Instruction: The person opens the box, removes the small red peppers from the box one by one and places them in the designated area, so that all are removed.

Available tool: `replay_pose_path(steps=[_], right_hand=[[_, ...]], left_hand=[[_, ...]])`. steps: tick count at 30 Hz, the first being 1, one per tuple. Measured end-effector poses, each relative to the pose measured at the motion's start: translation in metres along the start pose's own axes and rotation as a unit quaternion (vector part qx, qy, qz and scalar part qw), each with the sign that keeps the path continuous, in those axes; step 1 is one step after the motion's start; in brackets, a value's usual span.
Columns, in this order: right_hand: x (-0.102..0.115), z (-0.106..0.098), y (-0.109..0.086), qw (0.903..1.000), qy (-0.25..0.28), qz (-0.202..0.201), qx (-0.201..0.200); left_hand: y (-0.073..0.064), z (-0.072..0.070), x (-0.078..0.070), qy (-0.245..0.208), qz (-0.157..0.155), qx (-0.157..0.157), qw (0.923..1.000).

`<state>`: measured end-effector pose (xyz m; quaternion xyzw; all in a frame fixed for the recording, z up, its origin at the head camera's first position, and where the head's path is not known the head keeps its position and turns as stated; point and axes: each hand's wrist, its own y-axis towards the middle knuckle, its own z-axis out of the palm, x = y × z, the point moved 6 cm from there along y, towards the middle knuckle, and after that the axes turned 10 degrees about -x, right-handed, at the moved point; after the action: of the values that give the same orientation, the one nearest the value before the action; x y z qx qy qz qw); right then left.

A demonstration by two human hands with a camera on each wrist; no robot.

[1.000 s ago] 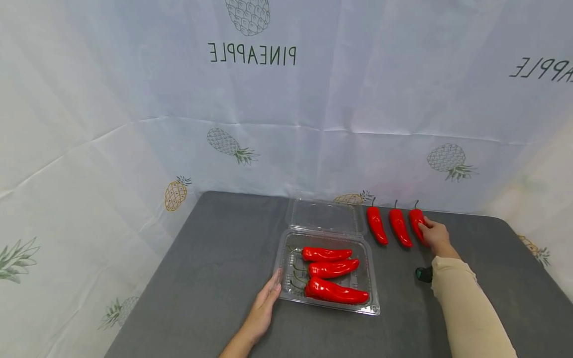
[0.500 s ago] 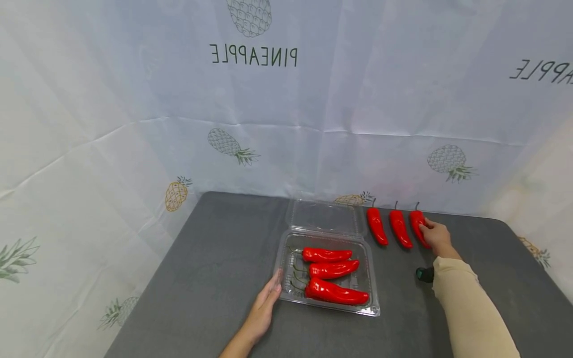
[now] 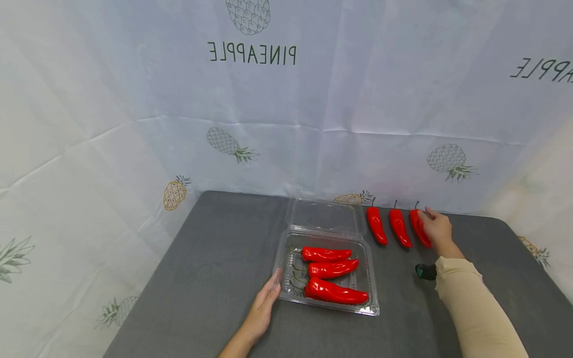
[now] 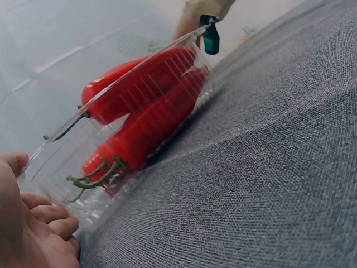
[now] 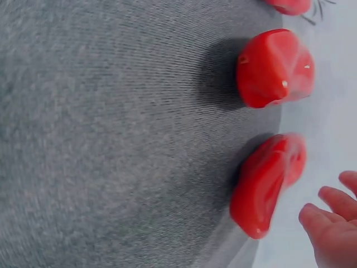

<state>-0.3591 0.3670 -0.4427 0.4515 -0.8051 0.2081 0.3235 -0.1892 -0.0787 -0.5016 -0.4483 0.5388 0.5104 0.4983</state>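
In the head view, an unlidded clear plastic container (image 3: 375, 278) holds several red peppers (image 3: 337, 291) with green stems, lying crosswise. At its left side is my left hand (image 3: 261, 308), its thumb on the rim and its fingers along the outer wall; the left wrist view shows the thumb (image 4: 15, 163) at the plastic edge. Three more red peppers lie in a row right of the container. Over the rightmost pepper (image 3: 416, 223) hovers my right hand (image 3: 437, 226). The right wrist view shows its spread fingers (image 5: 334, 204) apart from that pepper (image 5: 262, 187), holding nothing.
The container's hinged lid (image 3: 327, 216) lies folded back toward the curtain (image 3: 313, 99) behind the grey table (image 3: 215, 258). The left pepper (image 3: 377, 226) and middle pepper (image 3: 399, 227) lie close together. A dark green device (image 3: 425, 271) is at my right wrist.
My right hand has loosened its fingers from the rightmost pepper and shifted slightly up and right. That pepper stays in place. My left hand and the container have not moved.
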Motion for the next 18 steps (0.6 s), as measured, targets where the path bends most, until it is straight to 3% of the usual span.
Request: replay_pose_path(steps=[5, 12, 18], right_hand=[[0.008, -0.003, -0.005, 0.9997, 0.019, -0.009, 0.016], [0.027, -0.004, -0.018, 0.9971, 0.03, -0.061, 0.033], [0.037, -0.003, -0.027, 0.9962, 0.034, -0.068, 0.043]], left_hand=[[0.0, 0.001, -0.001, -0.001, 0.003, 0.003, 1.0], [0.0, 0.001, 0.0, -0.002, 0.002, 0.005, 1.0], [-0.001, 0.001, 0.0, -0.002, 0.001, 0.005, 1.0]])
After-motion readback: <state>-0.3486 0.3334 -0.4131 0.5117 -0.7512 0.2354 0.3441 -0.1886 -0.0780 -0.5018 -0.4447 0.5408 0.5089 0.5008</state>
